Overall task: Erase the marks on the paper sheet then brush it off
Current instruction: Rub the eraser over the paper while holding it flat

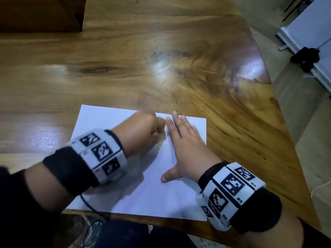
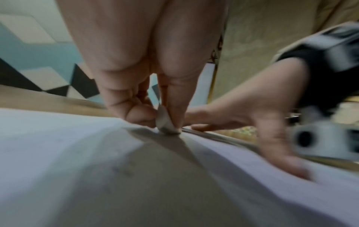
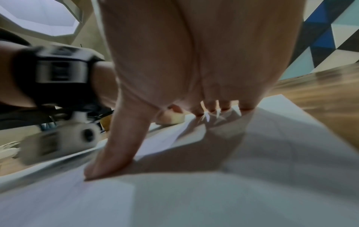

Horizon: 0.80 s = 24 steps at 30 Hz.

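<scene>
A white paper sheet lies on the wooden table near its front edge. My left hand pinches a small white eraser between thumb and fingers, its lower tip pressed on the sheet near the far edge; the hand is motion-blurred in the head view. My right hand lies flat on the sheet just right of it, fingers straight and spread, thumb out to the side, pressing the paper down. A small dark mark shows between the two hands. Faint pencil traces show on the sheet in the left wrist view.
The table's right edge curves away close to the sheet, with floor beyond. A dark wooden block stands at the far left corner. A white board on a black stand sits at the right. A thin cable hangs off the front edge.
</scene>
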### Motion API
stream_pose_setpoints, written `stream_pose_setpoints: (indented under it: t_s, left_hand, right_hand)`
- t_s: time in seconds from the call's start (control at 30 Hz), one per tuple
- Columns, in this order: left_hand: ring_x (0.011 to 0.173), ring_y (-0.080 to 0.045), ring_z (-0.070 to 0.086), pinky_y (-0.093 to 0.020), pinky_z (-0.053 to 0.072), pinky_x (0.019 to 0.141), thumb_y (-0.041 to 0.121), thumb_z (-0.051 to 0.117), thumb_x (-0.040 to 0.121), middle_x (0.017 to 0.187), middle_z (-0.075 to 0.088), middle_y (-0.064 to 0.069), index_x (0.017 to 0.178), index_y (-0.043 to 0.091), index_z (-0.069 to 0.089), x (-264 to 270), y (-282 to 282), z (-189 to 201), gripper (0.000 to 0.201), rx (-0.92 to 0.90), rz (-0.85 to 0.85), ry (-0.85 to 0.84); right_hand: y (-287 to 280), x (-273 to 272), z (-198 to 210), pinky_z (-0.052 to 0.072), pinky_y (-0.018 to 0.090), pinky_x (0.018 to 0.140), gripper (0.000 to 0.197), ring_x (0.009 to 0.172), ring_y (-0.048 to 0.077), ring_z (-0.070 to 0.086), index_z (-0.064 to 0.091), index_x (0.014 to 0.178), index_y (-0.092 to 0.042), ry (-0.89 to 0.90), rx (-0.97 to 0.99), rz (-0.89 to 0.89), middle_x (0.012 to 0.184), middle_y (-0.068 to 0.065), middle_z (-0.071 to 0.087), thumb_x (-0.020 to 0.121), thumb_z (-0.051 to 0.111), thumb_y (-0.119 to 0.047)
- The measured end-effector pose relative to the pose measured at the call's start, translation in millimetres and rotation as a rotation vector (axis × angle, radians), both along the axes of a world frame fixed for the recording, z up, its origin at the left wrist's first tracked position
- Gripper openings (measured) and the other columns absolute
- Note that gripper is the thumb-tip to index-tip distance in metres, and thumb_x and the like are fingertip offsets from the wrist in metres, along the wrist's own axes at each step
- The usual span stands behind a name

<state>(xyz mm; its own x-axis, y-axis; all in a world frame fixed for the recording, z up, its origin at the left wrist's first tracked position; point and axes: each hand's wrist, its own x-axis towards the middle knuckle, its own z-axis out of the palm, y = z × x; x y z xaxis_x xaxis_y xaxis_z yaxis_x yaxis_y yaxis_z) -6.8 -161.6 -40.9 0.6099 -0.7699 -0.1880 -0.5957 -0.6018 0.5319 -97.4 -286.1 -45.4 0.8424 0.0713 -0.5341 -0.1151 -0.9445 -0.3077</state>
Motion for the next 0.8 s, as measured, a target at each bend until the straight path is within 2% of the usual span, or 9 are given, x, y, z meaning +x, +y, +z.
stream_pose_setpoints:
  t_s: [0.1, 0.17, 0.2, 0.3, 0.4, 0.47, 0.53, 0.7, 0.8]
  left_hand:
    - [0.054, -0.008, 0.036, -0.018, 0.027, 0.05, 0.018, 0.062, 0.076, 0.06, 0.039, 0.006, 0.066, 0.018, 0.057, -13, 4, 0, 0.011, 0.098, -0.149, 0.04]
    - [0.059, -0.014, 0.038, -0.025, 0.022, 0.053, 0.015, 0.062, 0.075, 0.064, 0.044, 0.003, 0.075, 0.013, 0.063, -1, -3, 2, 0.002, 0.094, -0.093, 0.0]
    - [0.063, -0.017, 0.04, -0.023, 0.02, 0.054, 0.013, 0.061, 0.076, 0.067, 0.046, 0.001, 0.078, 0.011, 0.063, 7, -8, 3, 0.003, 0.081, -0.03, -0.031]
    - [0.065, -0.021, 0.044, -0.024, 0.024, 0.057, 0.013, 0.058, 0.077, 0.068, 0.049, -0.004, 0.069, 0.012, 0.058, 12, -15, 5, 0.008, 0.038, 0.049, -0.04]
    - [0.062, -0.029, 0.048, -0.028, 0.028, 0.058, 0.022, 0.051, 0.072, 0.066, 0.053, -0.01, 0.06, 0.015, 0.055, -18, 5, -1, 0.015, 0.016, -0.112, 0.04]
    - [0.063, -0.027, 0.051, -0.026, 0.031, 0.058, 0.023, 0.055, 0.073, 0.067, 0.049, -0.005, 0.062, 0.014, 0.058, -38, 18, -2, 0.014, 0.058, -0.228, 0.122]
    - [0.066, -0.025, 0.053, -0.022, 0.028, 0.06, 0.022, 0.058, 0.076, 0.069, 0.047, -0.001, 0.068, 0.015, 0.06, -36, 19, -3, 0.011, 0.091, -0.254, 0.142]
    - [0.069, -0.022, 0.044, -0.026, 0.029, 0.062, 0.015, 0.057, 0.079, 0.078, 0.056, -0.009, 0.08, 0.008, 0.061, 19, -4, 0, 0.008, 0.062, 0.018, -0.065]
    - [0.068, -0.027, 0.049, -0.027, 0.034, 0.062, 0.019, 0.056, 0.079, 0.072, 0.051, -0.007, 0.073, 0.01, 0.06, 11, 7, -6, 0.012, -0.02, 0.001, -0.075]
  right_hand:
    - [0, 0, 0, -0.011, 0.035, 0.117, 0.142, 0.139, 0.016, -0.031, -0.024, 0.146, -0.016, 0.003, 0.015, -0.008, 0.151, -0.001, -0.037, 0.059, 0.082, -0.053]
    - [0, 0, -1, -0.012, 0.034, 0.117, 0.142, 0.139, 0.016, -0.031, -0.024, 0.146, -0.016, 0.0, 0.002, -0.003, 0.151, -0.001, -0.037, 0.059, 0.082, -0.054]
    - [0, 0, -1, -0.012, 0.034, 0.117, 0.143, 0.14, 0.017, -0.031, -0.024, 0.146, -0.016, -0.002, -0.01, 0.001, 0.151, -0.001, -0.037, 0.059, 0.081, -0.055]
    - [1, 0, 0, -0.011, 0.035, 0.117, 0.142, 0.14, 0.018, -0.03, -0.024, 0.146, -0.015, -0.003, -0.025, 0.007, 0.151, 0.0, -0.036, 0.059, 0.081, -0.056]
    - [0, 0, 0, -0.011, 0.034, 0.117, 0.142, 0.14, 0.017, -0.029, -0.023, 0.147, -0.015, -0.004, 0.003, -0.009, 0.152, 0.0, -0.035, 0.059, 0.082, -0.054]
    - [0, -1, 0, -0.011, 0.034, 0.117, 0.142, 0.14, 0.016, -0.029, -0.023, 0.146, -0.015, -0.005, 0.013, -0.013, 0.152, 0.0, -0.035, 0.059, 0.082, -0.053]
    - [0, -1, 0, -0.012, 0.034, 0.117, 0.142, 0.14, 0.017, -0.03, -0.024, 0.146, -0.015, -0.002, 0.008, -0.006, 0.151, 0.0, -0.036, 0.06, 0.081, -0.053]
    - [1, 0, 1, -0.012, 0.034, 0.117, 0.143, 0.14, 0.018, -0.03, -0.025, 0.146, -0.015, 0.001, -0.025, 0.009, 0.151, 0.0, -0.036, 0.059, 0.081, -0.055]
    - [1, 0, 1, -0.012, 0.034, 0.116, 0.143, 0.14, 0.018, -0.03, -0.025, 0.145, -0.015, 0.005, -0.023, 0.004, 0.151, 0.0, -0.036, 0.059, 0.081, -0.055]
